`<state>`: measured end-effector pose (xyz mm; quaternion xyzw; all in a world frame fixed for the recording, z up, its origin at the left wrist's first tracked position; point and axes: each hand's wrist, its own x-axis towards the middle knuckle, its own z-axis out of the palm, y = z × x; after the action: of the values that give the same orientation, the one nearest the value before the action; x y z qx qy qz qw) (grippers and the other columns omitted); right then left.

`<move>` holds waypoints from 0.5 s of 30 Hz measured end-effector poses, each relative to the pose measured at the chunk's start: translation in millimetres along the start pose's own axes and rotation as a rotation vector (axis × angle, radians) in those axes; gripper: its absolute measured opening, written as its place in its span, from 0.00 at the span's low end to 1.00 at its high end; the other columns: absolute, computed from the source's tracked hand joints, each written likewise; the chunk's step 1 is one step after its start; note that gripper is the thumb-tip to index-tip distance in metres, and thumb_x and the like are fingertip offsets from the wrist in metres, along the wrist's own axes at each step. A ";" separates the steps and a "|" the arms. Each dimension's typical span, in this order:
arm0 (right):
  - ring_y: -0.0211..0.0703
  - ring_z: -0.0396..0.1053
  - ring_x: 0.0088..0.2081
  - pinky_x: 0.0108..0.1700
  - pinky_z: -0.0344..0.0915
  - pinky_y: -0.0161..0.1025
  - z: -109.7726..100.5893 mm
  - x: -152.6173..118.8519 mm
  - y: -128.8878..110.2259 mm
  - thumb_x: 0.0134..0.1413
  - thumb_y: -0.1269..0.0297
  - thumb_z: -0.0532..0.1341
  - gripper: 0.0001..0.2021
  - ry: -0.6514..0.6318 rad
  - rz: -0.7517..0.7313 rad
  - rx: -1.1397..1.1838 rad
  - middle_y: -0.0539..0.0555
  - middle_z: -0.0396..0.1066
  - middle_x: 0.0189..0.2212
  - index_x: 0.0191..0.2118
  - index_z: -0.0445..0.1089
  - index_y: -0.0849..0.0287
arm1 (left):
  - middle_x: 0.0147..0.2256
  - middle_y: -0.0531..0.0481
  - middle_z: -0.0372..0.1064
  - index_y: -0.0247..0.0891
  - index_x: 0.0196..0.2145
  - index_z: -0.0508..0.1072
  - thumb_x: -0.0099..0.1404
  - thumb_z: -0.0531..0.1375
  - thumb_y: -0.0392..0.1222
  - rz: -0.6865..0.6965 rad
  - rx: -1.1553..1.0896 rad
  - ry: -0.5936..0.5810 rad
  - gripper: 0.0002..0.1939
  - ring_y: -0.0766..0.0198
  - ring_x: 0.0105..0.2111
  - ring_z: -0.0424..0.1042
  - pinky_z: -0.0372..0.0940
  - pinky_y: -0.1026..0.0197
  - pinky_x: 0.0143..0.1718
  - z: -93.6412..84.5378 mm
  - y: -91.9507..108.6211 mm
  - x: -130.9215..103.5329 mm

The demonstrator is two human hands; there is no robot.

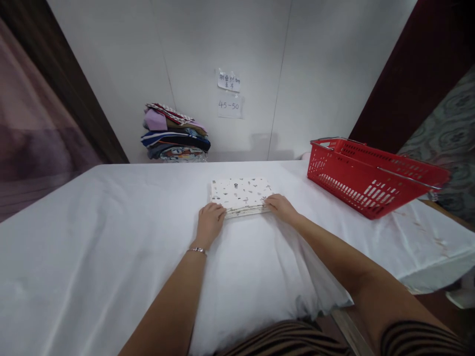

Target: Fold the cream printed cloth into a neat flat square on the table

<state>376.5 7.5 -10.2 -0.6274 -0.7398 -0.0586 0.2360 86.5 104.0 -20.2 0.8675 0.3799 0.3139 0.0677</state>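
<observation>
A folded white cloth (243, 192) with small scattered prints lies flat on the white-covered table, its layers stacked along the near edge. At its near left corner is my left hand (211, 217), fingers curled over the edge; a silver bracelet circles that wrist. My right hand (282, 207) grips the near right corner, fingertips on top. The undersides of both grips are hidden, so the thumbs show only in part.
A red plastic basket (349, 183) with metal handles stands on the right of the table. Folded fabrics (176, 136) are piled at the back left by the wall. Two paper notes (229, 94) are stuck to the wall. The white tablecloth (122, 237) hangs over the near edge.
</observation>
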 end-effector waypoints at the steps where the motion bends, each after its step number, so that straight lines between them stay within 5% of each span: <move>1: 0.46 0.67 0.46 0.49 0.62 0.42 3.7 -0.2 0.4 0.61 0.66 0.54 0.12 -0.013 -0.023 -0.008 0.55 0.73 0.43 0.43 0.74 0.56 | 0.41 0.49 0.74 0.43 0.35 0.77 0.65 0.53 0.40 -0.002 0.004 -0.006 0.12 0.55 0.49 0.65 0.56 0.48 0.52 -0.2 0.2 0.2; 10: 0.48 0.67 0.47 0.49 0.62 0.46 13.3 -6.2 1.4 0.60 0.69 0.52 0.14 0.003 -0.065 -0.068 0.57 0.72 0.44 0.45 0.73 0.57 | 0.41 0.50 0.74 0.43 0.35 0.76 0.66 0.52 0.39 0.040 0.054 0.002 0.11 0.56 0.49 0.64 0.56 0.49 0.51 -2.8 3.7 -1.4; 15: 0.50 0.62 0.54 0.55 0.59 0.49 14.2 -8.3 -9.6 0.58 0.69 0.53 0.18 0.008 -0.113 -0.096 0.59 0.67 0.52 0.53 0.66 0.58 | 0.50 0.47 0.69 0.42 0.47 0.71 0.63 0.56 0.39 0.140 0.133 0.003 0.14 0.54 0.53 0.61 0.53 0.47 0.55 -4.4 9.9 -3.7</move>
<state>364.3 3.5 -24.2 -0.5949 -0.7694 -0.1099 0.2049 88.1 93.9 -15.1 0.8941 0.3386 0.2930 -0.0127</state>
